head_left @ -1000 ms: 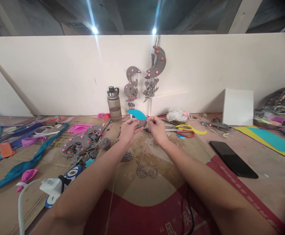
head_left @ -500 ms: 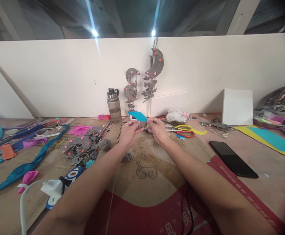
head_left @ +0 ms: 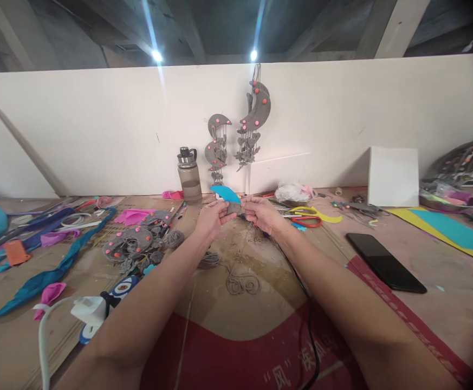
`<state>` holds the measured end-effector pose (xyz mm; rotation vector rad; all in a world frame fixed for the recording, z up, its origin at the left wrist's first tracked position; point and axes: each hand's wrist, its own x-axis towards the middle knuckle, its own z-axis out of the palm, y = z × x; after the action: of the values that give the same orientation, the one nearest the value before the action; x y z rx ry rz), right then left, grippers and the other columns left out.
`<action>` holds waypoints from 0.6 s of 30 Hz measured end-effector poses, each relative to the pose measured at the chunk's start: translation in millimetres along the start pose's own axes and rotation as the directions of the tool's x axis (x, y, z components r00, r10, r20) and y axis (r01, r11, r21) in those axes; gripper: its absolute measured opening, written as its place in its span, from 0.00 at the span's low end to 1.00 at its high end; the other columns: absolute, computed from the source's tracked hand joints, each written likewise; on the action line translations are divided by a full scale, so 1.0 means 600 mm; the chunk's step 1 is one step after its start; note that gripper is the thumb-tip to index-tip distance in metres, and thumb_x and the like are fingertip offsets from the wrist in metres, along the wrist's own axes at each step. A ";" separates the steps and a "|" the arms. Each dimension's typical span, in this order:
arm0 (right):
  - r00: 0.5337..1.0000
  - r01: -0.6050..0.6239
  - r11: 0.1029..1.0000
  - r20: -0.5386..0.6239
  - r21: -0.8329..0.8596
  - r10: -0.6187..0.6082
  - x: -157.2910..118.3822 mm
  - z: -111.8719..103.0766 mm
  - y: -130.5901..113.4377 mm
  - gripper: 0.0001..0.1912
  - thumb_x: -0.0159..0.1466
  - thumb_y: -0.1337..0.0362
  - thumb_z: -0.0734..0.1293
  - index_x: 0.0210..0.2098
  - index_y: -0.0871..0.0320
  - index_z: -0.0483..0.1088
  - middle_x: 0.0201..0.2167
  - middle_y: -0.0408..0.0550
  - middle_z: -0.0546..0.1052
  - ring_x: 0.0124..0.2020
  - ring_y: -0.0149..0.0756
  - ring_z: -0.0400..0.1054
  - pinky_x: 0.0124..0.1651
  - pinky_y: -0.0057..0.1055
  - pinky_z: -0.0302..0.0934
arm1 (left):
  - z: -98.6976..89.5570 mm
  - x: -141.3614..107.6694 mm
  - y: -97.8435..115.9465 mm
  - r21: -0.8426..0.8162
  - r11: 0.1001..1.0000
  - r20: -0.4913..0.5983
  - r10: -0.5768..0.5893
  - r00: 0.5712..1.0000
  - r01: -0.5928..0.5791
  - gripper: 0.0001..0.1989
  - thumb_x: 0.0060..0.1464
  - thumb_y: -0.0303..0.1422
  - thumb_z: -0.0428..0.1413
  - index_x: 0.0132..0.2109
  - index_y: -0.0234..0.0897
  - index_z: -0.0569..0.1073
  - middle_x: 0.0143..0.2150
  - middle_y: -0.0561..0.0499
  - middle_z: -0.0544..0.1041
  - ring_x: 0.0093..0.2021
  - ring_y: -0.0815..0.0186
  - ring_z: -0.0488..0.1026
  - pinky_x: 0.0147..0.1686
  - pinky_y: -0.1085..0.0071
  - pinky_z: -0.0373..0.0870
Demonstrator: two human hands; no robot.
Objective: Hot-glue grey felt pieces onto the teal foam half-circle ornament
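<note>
My left hand (head_left: 212, 221) pinches a blue crescent (head_left: 226, 193) whose lower part is wrapped in grey yarn (head_left: 233, 208). At the crescent's right end, the fingers of my right hand (head_left: 261, 215) are closed together, seemingly on the yarn; the fingertips are partly hidden. A thin strand drops from near this hand to a loose yarn coil (head_left: 242, 285) on the cardboard. Left of that coil lie a small yarn hank (head_left: 209, 259) and a yarn ball (head_left: 175, 239).
Behind stand a water bottle (head_left: 189, 179) and hanging grey moon ornaments (head_left: 256, 111). Finished grey pieces (head_left: 128, 242) and a white plug (head_left: 89, 310) lie left. To the right are red-handled scissors (head_left: 307, 221), a phone (head_left: 384, 262) and a black cable (head_left: 310, 319).
Both hands and the crescent have shifted slightly; my right fingers have opened out a little from their tighter curl. More of the black cable shows beside the right forearm.
</note>
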<state>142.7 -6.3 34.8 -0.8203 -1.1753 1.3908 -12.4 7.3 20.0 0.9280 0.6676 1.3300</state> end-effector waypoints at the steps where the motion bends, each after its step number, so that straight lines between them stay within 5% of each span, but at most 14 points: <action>1: 1.000 -0.005 1.000 0.020 0.002 0.005 0.001 -0.003 0.000 0.16 0.41 0.62 0.75 0.24 0.60 0.66 0.16 0.33 0.56 0.17 0.20 0.43 0.21 0.24 0.34 | -0.001 0.001 0.002 0.004 1.000 0.008 -0.021 1.000 0.021 0.06 0.41 0.27 0.61 0.28 0.33 0.70 0.26 0.54 0.73 0.28 0.72 0.71 0.42 0.62 0.74; 11: 0.983 -0.086 0.996 0.162 -0.018 0.088 -0.004 -0.009 -0.012 0.18 0.42 0.61 0.77 0.27 0.60 0.67 0.15 0.31 0.54 0.17 0.18 0.40 0.20 0.23 0.33 | -0.013 0.005 0.026 0.023 0.975 0.071 -0.222 0.972 0.221 0.07 0.43 0.23 0.59 0.33 0.34 0.73 0.29 0.51 0.77 0.28 0.71 0.72 0.37 0.66 0.75; 18: 1.000 0.010 0.993 0.006 -0.119 -0.010 -0.004 -0.001 0.004 0.15 0.43 0.60 0.74 0.25 0.59 0.67 0.17 0.35 0.59 0.18 0.20 0.45 0.20 0.23 0.36 | -0.016 0.008 0.021 0.052 0.983 0.045 -0.177 0.983 0.174 0.06 0.44 0.23 0.59 0.33 0.34 0.73 0.30 0.51 0.77 0.28 0.70 0.72 0.37 0.65 0.75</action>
<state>143.2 -8.1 32.2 -0.8935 -1.2740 1.3249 -25.9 13.5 26.5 0.9163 0.7286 1.1355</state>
